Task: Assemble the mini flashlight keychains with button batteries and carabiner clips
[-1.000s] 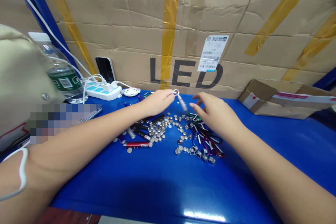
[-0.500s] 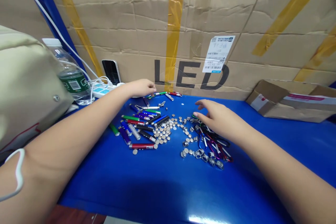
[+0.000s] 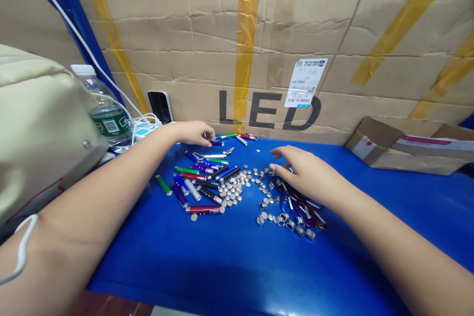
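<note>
My left hand [image 3: 194,133] reaches to the far side of a pile of small coloured pen-shaped lights [image 3: 202,177], fingers curled down at a purple one [image 3: 217,143] by the cardboard wall. My right hand [image 3: 301,170] lies palm down with fingers spread over a heap of coloured carabiner clips [image 3: 301,207]. Between the two heaps lie several silver button cells [image 3: 231,190] and small metal caps [image 3: 276,215]. A few more lights [image 3: 242,137] lie along the wall. All of this is on the blue table [image 3: 229,261].
A large taped cardboard box marked LED [image 3: 266,108] walls off the back. An open small carton [image 3: 400,150] sits at the right. At the left stand a water bottle [image 3: 105,113], a phone [image 3: 160,107], a power strip [image 3: 142,131] with cables and a beige bag [image 3: 37,123].
My left hand, which held a small silver light by its ring, has put it down near the back wall and now touches a purple one. My right hand has lowered onto the clips.
</note>
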A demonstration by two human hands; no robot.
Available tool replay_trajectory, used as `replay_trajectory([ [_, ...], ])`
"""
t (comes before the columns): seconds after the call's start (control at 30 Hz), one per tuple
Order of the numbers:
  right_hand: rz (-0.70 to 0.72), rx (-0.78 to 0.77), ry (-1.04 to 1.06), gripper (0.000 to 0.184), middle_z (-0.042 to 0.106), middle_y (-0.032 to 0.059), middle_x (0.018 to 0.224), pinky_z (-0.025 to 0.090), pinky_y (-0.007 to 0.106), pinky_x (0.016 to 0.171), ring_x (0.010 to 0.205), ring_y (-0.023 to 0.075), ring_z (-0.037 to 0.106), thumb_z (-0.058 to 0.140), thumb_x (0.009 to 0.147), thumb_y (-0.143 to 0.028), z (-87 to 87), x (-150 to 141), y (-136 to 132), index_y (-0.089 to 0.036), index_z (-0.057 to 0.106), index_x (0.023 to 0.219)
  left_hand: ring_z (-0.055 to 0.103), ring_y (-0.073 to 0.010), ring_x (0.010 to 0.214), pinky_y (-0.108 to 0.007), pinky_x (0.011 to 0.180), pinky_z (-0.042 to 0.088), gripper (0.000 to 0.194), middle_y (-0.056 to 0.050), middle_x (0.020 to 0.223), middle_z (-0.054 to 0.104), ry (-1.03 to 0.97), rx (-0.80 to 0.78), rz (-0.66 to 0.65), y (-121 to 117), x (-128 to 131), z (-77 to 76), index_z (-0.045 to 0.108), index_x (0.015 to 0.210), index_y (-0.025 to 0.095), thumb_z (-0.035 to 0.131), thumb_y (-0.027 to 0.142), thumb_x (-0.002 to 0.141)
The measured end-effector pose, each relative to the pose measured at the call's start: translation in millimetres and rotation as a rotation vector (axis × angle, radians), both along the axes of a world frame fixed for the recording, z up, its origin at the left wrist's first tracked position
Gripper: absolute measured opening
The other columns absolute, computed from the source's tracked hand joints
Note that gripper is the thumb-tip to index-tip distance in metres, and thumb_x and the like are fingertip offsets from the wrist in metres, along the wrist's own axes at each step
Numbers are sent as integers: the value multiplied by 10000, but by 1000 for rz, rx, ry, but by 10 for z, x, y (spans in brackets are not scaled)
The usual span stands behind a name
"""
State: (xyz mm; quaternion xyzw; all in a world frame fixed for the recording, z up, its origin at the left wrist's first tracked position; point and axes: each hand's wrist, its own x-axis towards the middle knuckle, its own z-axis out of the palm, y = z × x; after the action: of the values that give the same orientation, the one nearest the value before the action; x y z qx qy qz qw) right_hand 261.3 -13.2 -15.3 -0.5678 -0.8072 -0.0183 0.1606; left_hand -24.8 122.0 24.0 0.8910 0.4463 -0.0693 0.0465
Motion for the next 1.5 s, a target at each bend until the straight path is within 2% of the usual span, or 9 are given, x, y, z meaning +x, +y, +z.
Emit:
replay_trajectory([
  [0.2,69,164,69,403,604,111,1182,496,390,829,1033,256,599,458,896,-413,4,-118,-53,-178,504,1220,601,-134,839,-211,707,417,289,-12,1019,676,-160,64,-240,-369,414,148,652,1054,226,560,307,792],
  [0.37,160,159,72,251,638,89,1051,477,344,757,938,237,610,485,888,-315,-10,-191,-71,-197,548,1100,619,-120,779,-207,692,442,230,-16,888,688,-417,-88,-465,-725,777,167,648,973,184,619,318,788],
  [0.47,134,89,75,171,653,63,917,446,302,687,824,209,614,406,920,-257,-12,-189,-52,-199,566,936,638,-126,779,-227,700,464,292,-36,889,684,-618,-174,-392,-705,786,147,583,1020,155,569,381,835],
  [0.53,99,65,86,186,652,54,891,429,289,665,789,199,609,376,936,-277,-5,-175,-40,-202,546,919,636,-128,774,-237,695,463,294,-45,900,680,-631,-104,-285,-558,684,111,566,1023,150,476,396,890],
  [0.67,23,48,96,196,647,58,873,404,282,629,761,202,603,348,947,-332,21,-147,-41,-207,497,934,615,-174,839,-257,729,430,149,-57,923,683,-110,225,-76,-140,355,-36,651,907,162,562,230,809],
  [0.73,11,34,105,202,645,63,868,398,280,619,753,203,601,339,948,-350,32,-139,-49,-207,479,926,618,-199,874,-262,734,423,201,-72,963,686,44,258,-14,14,229,-128,671,957,173,575,211,785],
  [1.0,135,-18,125,266,617,53,803,398,287,606,683,184,562,315,947,-415,13,-161,-53,-212,449,840,622,-192,826,-250,733,407,185,-52,913,710,101,226,44,131,207,-322,715,888,209,573,259,781],
  [1.17,207,-32,122,278,617,61,877,413,297,649,746,189,562,309,951,-419,2,-153,-46,-206,476,890,620,-203,865,-253,751,413,233,-68,965,703,77,285,51,156,185,-345,711,946,198,567,269,776],
  [1.5,291,-17,145,240,636,71,968,439,298,731,879,198,591,361,949,-378,10,-149,-52,-204,527,949,634,-192,824,-241,692,416,210,-44,911,722,22,197,105,164,167,-337,729,882,201,579,254,745],
])
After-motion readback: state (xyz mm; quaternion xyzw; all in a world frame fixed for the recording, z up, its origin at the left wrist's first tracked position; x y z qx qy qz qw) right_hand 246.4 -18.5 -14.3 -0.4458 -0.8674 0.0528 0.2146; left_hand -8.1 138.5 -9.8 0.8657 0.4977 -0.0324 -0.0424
